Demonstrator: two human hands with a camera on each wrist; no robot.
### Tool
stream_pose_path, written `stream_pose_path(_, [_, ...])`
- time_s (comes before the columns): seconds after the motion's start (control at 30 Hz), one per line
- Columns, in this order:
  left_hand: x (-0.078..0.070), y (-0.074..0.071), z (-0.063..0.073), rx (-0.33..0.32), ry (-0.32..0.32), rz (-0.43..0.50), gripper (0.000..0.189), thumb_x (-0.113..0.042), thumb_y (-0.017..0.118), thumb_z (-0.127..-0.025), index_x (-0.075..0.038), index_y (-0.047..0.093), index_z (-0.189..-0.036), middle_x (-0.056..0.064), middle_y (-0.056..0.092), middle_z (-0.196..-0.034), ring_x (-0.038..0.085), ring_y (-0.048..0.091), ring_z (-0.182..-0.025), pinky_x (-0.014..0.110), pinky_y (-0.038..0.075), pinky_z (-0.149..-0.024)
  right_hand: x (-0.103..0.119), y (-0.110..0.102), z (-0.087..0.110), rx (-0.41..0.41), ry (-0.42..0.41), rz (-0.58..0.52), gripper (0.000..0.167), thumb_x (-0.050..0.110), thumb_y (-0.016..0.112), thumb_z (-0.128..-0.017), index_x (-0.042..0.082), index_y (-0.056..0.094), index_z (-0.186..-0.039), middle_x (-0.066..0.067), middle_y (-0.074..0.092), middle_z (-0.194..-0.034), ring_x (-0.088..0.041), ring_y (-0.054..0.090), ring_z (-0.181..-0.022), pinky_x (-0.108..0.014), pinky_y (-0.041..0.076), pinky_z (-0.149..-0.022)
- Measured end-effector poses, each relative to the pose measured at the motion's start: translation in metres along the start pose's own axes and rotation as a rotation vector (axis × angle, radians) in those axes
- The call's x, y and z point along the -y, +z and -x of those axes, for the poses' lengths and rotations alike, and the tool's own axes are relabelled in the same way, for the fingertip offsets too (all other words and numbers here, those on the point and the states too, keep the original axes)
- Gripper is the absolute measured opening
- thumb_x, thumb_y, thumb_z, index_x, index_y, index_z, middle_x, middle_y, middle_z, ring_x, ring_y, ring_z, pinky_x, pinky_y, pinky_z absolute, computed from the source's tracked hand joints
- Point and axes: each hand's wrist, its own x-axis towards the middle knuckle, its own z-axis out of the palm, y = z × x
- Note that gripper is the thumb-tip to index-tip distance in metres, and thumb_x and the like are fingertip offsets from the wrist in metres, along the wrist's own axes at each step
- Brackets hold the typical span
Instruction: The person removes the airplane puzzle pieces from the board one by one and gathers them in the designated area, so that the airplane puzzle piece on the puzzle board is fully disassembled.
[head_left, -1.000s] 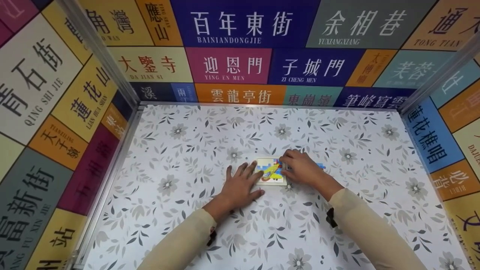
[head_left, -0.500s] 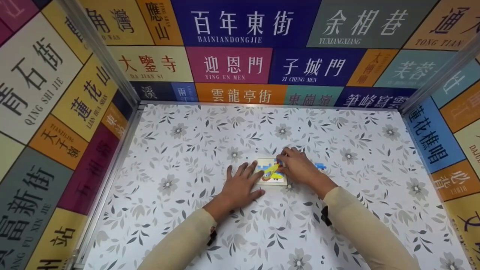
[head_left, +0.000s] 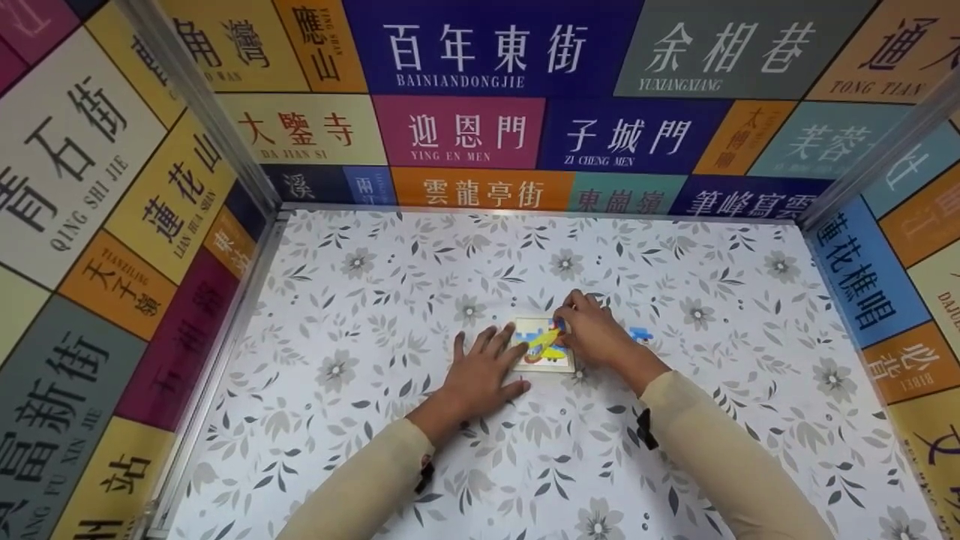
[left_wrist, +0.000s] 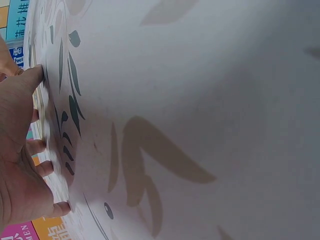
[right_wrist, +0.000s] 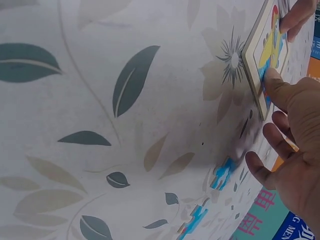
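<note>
A small jigsaw puzzle (head_left: 555, 358) with a yellow airplane picture lies in a pale wooden tray (head_left: 529, 322) at the middle of the table. My left hand (head_left: 480, 375) lies spread on the table, its fingertips at the tray's left side. My right hand (head_left: 596, 330) is over the tray's right part and pinches a blue-and-red puzzle piece (head_left: 559, 325) there. In the right wrist view my right thumb (right_wrist: 275, 85) presses on the blue part of the picture; the forefinger is mostly hidden. The other fingers of my right hand are bent.
Loose blue puzzle pieces (head_left: 641, 334) lie right of the right hand; two such pieces (right_wrist: 222, 174) show in the right wrist view. The table (head_left: 420, 262) has a grey floral cover. Walls with Chinese signs (head_left: 480, 56) enclose its back and sides.
My right hand has shifted slightly left over the tray, bringing its piece against the picture, and uncovers more of the loose pieces. My left hand has stayed put.
</note>
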Motion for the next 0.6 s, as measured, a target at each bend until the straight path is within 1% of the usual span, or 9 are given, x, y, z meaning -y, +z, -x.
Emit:
stream_pose_path(0.13, [0.0005,0.0003,0.0002,-0.003,-0.001,0.002,0.072,-0.067,0.05,-0.111,-0.033,0.04,-0.173,0.0,0.022,-0.187,0.032,0.026,-0.171,0.077,0.021,-0.13,-0.0005,0.0003,-0.0009,0.005,0.007,-0.003,0.025,0.018,0.079,-0.104,0.007,0.071,-0.126,-0.014,0.056,-0.133,-0.037,0.053,-0.127,-0.071,0.047,-0.107])
stream_pose_path(0.23, [0.0003,0.0001,0.0008,-0.012,0.001,-0.001,0.071,-0.067,0.051,-0.111,-0.033,0.041,-0.172,0.0,0.023,-0.186,0.032,0.027,-0.17,0.077,0.022,-0.13,-0.0003,0.0014,-0.0007,-0.007,0.002,0.005,0.025,0.018,0.079,-0.104,0.007,0.07,-0.124,-0.014,0.058,-0.132,-0.037,0.054,-0.126,-0.071,0.047,-0.106])
stream_pose_path(0.43, [-0.0001,0.0024,0.001,-0.024,0.003,-0.014,0.07,-0.066,0.051,-0.111,-0.032,0.042,-0.171,0.002,0.025,-0.186,0.033,0.029,-0.169,0.077,0.024,-0.129,0.0042,0.0034,0.0001,-0.01,-0.04,0.063,0.02,0.018,0.079,-0.103,0.008,0.073,-0.12,-0.011,0.064,-0.123,-0.033,0.055,-0.117,-0.067,0.049,-0.103])
stream_pose_path(0.6, [-0.0002,0.0036,0.0007,-0.032,0.0,-0.014,0.07,-0.066,0.052,-0.11,-0.032,0.042,-0.171,0.002,0.026,-0.186,0.033,0.029,-0.169,0.077,0.024,-0.129,0.0063,0.0021,0.0,0.009,-0.008,0.076,0.025,0.021,0.078,-0.105,0.009,0.073,-0.126,-0.012,0.063,-0.127,-0.033,0.054,-0.12,-0.065,0.049,-0.106])
